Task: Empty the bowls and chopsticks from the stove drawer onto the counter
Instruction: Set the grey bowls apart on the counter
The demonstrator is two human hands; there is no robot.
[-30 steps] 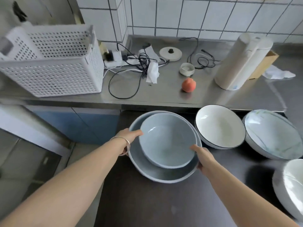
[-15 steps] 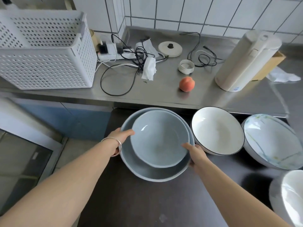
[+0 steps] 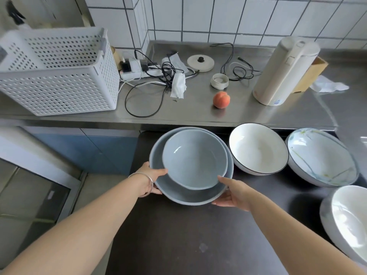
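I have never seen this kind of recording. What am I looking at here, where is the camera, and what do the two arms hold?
There is no machine here: a person wears one wide-angle camera on the head, so you look down along their own arms. The left hand and the right hand grip opposite sides of a large blue-grey bowl, with a smaller blue-grey bowl nested inside it. To the right stand a black-rimmed white bowl and a patterned bowl on a dark surface. Behind, the steel counter carries a perforated white basket, tangled cables, a peach and a cream kettle.
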